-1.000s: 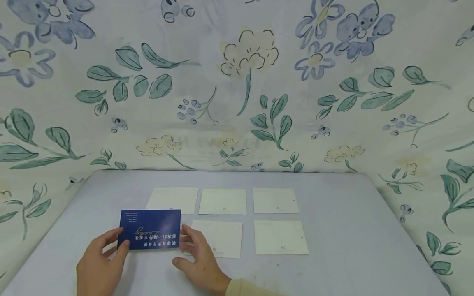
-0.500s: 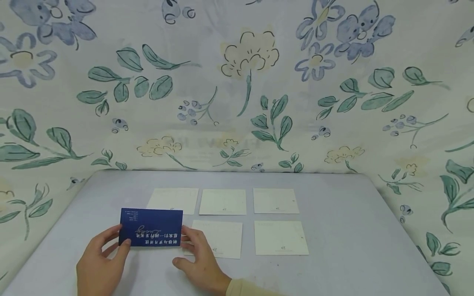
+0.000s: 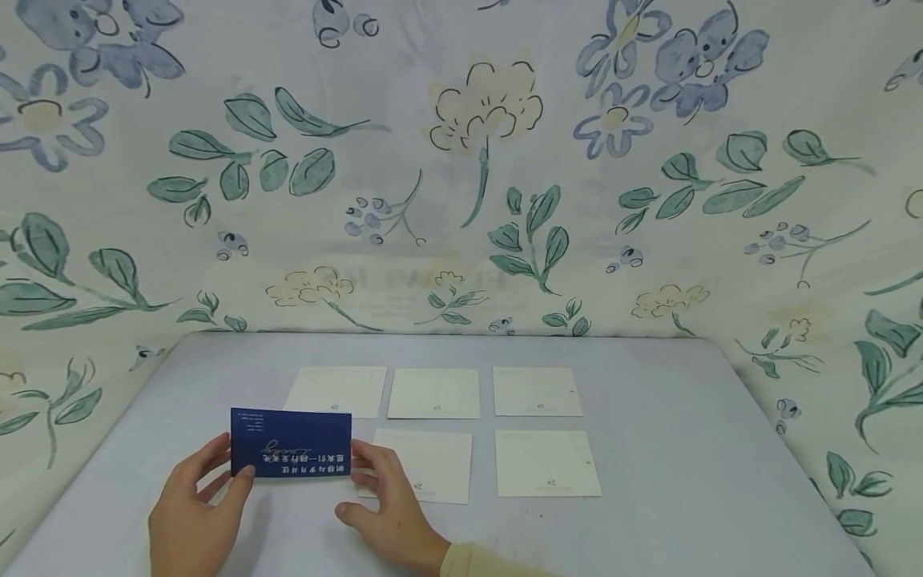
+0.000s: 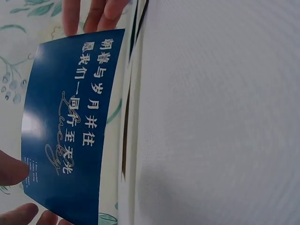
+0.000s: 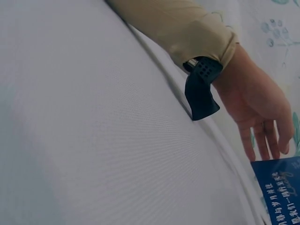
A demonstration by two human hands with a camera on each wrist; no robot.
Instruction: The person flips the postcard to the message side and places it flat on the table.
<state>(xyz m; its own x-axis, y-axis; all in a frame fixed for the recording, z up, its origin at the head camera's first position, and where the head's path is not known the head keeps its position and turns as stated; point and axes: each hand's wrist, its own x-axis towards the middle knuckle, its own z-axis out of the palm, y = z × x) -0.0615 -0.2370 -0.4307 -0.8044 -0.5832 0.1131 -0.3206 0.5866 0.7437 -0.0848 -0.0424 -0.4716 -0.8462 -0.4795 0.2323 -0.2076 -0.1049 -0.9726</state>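
Observation:
A dark blue postcard (image 3: 292,445) with white Chinese lettering and a looping "Lucky" script stands tilted up above the table's front left, its lettering upside down in the head view. My left hand (image 3: 198,509) pinches its left end, thumb on the printed face and fingers behind. At the opposite end, my right hand (image 3: 392,505) has its fingertips right at the card's edge, with the thumb held apart. The right wrist view has those right fingers (image 5: 260,140) fairly straight along the edge of the card. In the left wrist view the left thumb (image 4: 13,169) lies on the card's corner.
Several cream cards lie face up in two rows on the white table (image 3: 671,449): the back row includes a middle card (image 3: 434,393), the front row a right card (image 3: 548,463). Behind hangs a floral cloth (image 3: 404,160). A dark wristband (image 5: 201,89) circles the right wrist.
The blue card has tilted slightly and its bottom edge has risen a little, with a small shift to the left. Both hands stay nearly in place.

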